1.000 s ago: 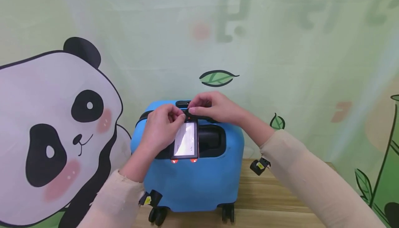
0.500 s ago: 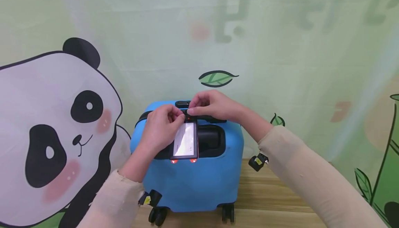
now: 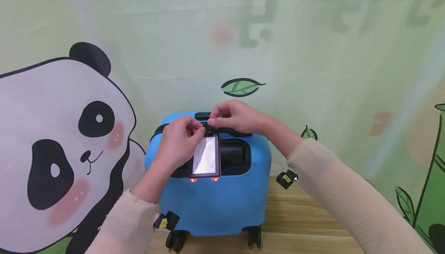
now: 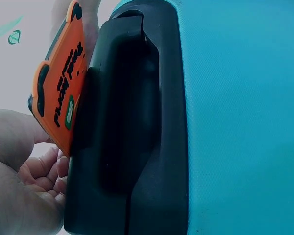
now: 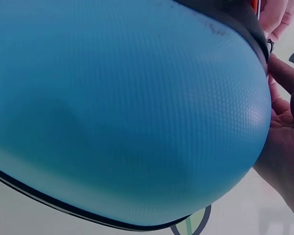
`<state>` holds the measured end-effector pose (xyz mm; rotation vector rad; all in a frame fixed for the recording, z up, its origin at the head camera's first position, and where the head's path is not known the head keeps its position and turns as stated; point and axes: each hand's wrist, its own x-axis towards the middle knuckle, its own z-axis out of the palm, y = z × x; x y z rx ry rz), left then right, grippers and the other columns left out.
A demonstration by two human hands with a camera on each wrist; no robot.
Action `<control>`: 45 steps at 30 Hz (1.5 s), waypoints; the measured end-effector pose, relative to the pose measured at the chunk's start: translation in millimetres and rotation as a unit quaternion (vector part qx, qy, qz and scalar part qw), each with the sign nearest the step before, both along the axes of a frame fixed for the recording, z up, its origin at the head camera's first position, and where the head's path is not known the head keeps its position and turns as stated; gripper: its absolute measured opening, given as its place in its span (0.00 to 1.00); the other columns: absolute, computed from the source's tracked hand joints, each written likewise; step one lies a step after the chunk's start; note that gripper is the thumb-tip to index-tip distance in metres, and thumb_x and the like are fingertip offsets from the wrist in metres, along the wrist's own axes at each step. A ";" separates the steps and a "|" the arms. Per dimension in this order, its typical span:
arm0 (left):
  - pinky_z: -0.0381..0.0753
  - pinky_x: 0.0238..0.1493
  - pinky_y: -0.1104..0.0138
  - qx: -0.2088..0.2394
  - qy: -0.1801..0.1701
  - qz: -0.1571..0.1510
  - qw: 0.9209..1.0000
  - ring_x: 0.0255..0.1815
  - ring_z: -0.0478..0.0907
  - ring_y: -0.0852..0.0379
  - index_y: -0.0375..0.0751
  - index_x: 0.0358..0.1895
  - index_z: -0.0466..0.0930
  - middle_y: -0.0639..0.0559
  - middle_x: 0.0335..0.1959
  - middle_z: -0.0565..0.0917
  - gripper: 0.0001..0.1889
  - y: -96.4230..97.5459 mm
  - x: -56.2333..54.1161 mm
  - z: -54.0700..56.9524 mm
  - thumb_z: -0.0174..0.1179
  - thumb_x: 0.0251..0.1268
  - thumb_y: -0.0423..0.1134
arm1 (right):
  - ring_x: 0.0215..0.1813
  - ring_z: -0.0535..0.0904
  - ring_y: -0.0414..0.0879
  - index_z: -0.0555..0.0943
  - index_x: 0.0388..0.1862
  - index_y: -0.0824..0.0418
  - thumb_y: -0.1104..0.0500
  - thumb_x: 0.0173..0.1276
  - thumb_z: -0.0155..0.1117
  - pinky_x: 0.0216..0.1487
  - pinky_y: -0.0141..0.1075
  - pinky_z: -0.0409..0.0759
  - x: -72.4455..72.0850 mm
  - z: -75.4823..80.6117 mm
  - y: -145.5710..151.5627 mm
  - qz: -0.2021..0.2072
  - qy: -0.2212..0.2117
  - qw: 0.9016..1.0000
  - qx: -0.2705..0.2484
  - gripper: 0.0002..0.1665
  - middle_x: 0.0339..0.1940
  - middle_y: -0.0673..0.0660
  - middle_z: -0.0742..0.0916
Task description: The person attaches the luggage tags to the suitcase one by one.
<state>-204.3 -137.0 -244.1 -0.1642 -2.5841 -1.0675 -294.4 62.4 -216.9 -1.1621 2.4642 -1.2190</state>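
A blue hard-shell suitcase (image 3: 215, 204) stands upright on black wheels. A luggage tag (image 3: 205, 157) with a white card window lies against its black recessed panel (image 3: 237, 155). The tag's orange back (image 4: 63, 93) with black lettering shows in the left wrist view. My left hand (image 3: 180, 140) pinches the tag's short black strap (image 3: 209, 129) at its top, thumb against fingertips. Close beside it, my right hand (image 3: 240, 117) pinches at the same strap by the suitcase's top handle (image 3: 236, 133). The fingertips hide most of the strap.
The suitcase rests on a wood-grain surface (image 3: 299, 219). Right behind it hangs a pale green backdrop (image 3: 330, 72) printed with a panda (image 3: 87, 146) and leaves. Small black devices hang at both sleeves (image 3: 286, 178).
My right hand has shifted slightly left, toward my left hand, and its forearm has risen a little. The left hand and the tag stay nearly in place.
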 end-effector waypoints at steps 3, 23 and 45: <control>0.81 0.39 0.62 -0.001 -0.003 -0.002 1.000 0.40 0.79 0.47 0.38 0.47 0.85 0.44 0.39 0.84 0.07 -0.3 -0.2 0.4 0.64 0.77 0.39 | 0.46 0.81 0.51 0.86 0.48 0.59 0.52 0.78 0.69 0.51 0.41 0.80 1.9 -0.8 0.7 -0.005 0.001 1.000 -0.003 0.12 0.41 0.55 0.88; 0.81 0.39 0.62 -0.005 -0.006 0.000 1.000 0.41 0.79 0.47 0.38 0.48 0.85 0.44 0.39 0.84 0.08 -3.8 -0.7 0.3 0.64 0.78 0.39 | 0.41 0.81 0.49 0.85 0.47 0.62 0.55 0.78 0.69 0.46 0.39 0.81 5.8 -5.0 -6.6 -0.011 0.092 0.996 -0.018 0.10 0.39 0.54 0.88; 0.81 0.39 0.62 -0.011 -0.011 0.001 1.000 0.40 0.78 0.48 0.38 0.48 0.85 0.44 0.39 0.84 0.08 -4.8 -0.5 0.9 0.63 0.78 0.40 | 0.44 0.83 0.48 0.83 0.48 0.63 0.59 0.76 0.71 0.52 0.40 0.83 10.3 -12.5 -7.2 -0.015 0.109 0.993 -0.036 0.09 0.42 0.55 0.89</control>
